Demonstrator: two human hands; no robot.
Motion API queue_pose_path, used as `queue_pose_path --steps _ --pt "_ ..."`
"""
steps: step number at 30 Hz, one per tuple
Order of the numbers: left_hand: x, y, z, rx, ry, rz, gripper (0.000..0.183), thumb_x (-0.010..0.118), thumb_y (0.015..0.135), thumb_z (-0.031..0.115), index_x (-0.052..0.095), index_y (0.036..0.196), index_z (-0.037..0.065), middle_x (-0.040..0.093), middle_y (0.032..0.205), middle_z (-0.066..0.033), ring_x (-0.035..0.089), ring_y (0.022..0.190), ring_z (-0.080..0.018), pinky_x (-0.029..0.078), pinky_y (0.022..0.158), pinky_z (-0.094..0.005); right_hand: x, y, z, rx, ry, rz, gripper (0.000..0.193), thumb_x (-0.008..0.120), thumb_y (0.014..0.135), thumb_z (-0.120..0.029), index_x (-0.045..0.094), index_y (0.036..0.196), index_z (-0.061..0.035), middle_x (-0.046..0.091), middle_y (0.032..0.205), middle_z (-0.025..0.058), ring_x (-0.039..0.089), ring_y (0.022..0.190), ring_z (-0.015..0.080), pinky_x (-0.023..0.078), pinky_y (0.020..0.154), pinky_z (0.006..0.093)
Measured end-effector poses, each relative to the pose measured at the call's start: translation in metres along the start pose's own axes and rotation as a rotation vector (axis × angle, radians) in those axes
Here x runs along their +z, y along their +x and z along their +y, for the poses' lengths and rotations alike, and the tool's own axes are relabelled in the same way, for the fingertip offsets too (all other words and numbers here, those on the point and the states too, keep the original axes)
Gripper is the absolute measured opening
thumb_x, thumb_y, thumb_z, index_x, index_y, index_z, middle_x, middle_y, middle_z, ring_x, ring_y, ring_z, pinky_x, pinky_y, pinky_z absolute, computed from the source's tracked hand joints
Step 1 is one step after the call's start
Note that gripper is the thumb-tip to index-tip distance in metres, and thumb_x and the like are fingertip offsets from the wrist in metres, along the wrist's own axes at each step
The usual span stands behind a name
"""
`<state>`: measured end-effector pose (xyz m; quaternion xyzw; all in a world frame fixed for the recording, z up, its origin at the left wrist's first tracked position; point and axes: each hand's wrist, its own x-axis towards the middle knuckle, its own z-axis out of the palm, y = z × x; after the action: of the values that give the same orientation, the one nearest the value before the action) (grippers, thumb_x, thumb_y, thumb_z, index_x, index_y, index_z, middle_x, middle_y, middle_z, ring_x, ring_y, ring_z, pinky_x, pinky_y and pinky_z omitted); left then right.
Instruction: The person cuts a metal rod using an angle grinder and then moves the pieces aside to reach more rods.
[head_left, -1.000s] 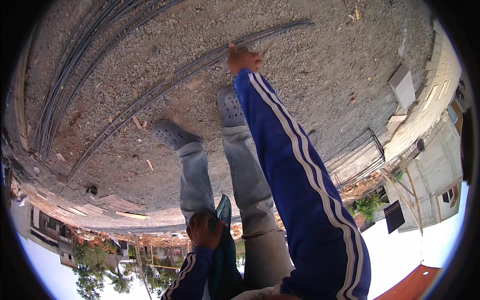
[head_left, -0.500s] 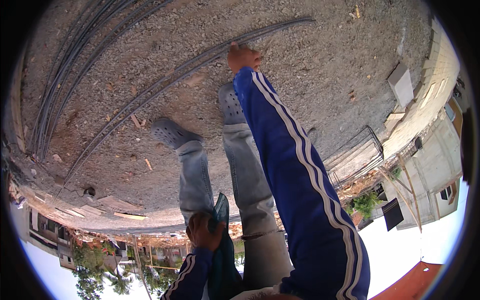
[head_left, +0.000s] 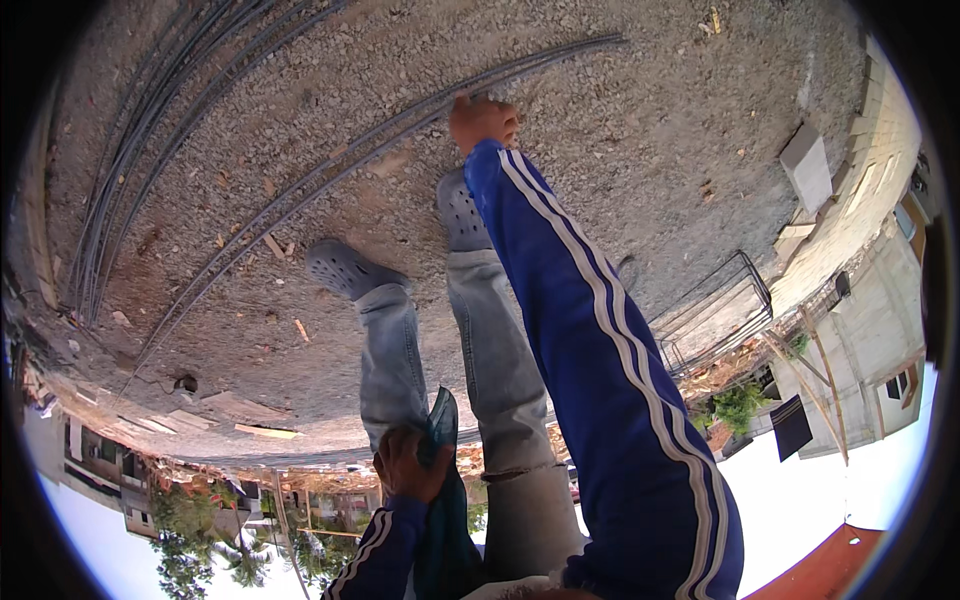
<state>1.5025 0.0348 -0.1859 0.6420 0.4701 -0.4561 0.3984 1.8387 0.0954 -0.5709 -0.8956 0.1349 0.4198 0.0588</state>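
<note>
My right hand (head_left: pixel 484 122) reaches out, fingers curled, to the near side of two or so long, thin steel bars (head_left: pixel 400 125) on the gravel. Its thumb side lies against or just short of the bars. Whatever the curled fingers hold, if anything, is hidden. Across my left knee rests my left hand (head_left: pixel 410 463), fingers laid over the jeans (head_left: pixel 390 340) and thumb apart. A teal cloth or bag (head_left: pixel 446 430) hangs beside that thumb. My grey clogs (head_left: pixel 462 210) stand between me and the bars.
A bundle of long steel bars (head_left: pixel 110 200) curves along the far left. At right lie a pale block (head_left: pixel 806 168) and a dark wire-bar frame (head_left: pixel 740 290). Wood scraps (head_left: pixel 268 432) litter the ground at left. Buildings and trees edge the view.
My right hand has drawn back slightly toward me and a little left. The bars look unmoved, and my left hand stays on the knee.
</note>
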Motion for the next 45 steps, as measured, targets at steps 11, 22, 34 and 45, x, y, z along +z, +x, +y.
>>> queue_pose_path --steps 11,22,34,45 --pt "0.005 -0.003 -0.016 -0.026 -0.026 -0.018 0.054 0.077 0.071 0.047 0.066 0.108 0.01 0.057 0.123 -0.0097 0.044 0.126 -0.0329 0.03 0.106 -0.0499 0.006 0.008 0.006 -0.014 -0.051 -0.098 0.061 0.046 0.094 -0.053 0.063 0.123 -0.0026 0.029 0.144 0.0237 0.026 0.132 0.0434 0.028 0.107 0.0572" --pt "0.009 -0.008 -0.019 -0.019 -0.122 0.012 0.055 0.075 0.074 0.049 0.065 0.11 0.009 0.056 0.124 -0.0111 0.043 0.126 -0.0348 0.03 0.105 -0.0515 -0.009 0.037 0.011 -0.219 -0.245 -0.163 0.068 0.042 0.092 -0.062 0.06 0.131 -0.009 0.046 0.139 0.0246 0.028 0.134 0.0451 0.024 0.11 0.0597" --pt "-0.008 -0.075 -0.059 -0.18 -0.573 0.187 0.066 0.064 0.08 0.061 0.059 0.126 0.013 0.051 0.137 -0.0127 0.039 0.135 -0.0311 0.026 0.113 -0.0483 -0.097 -0.16 0.078 -0.822 -0.759 -0.456 0.044 0.059 0.089 -0.037 0.066 0.114 -0.0017 0.069 0.111 0.0185 0.065 0.104 0.033 0.049 0.091 0.0398" --pt "0.109 -0.211 -0.211 -0.021 -1.481 0.486 0.06 0.066 0.085 0.053 0.064 0.122 0.005 0.062 0.119 -0.0223 0.06 0.112 -0.0348 0.048 0.095 -0.0416 -0.175 -0.326 -0.06 -1.851 -1.324 0.145 0.025 0.056 0.092 -0.025 0.068 0.097 -0.0039 0.066 0.07 0.0079 0.065 0.066 0.0228 0.05 0.055 0.0395"
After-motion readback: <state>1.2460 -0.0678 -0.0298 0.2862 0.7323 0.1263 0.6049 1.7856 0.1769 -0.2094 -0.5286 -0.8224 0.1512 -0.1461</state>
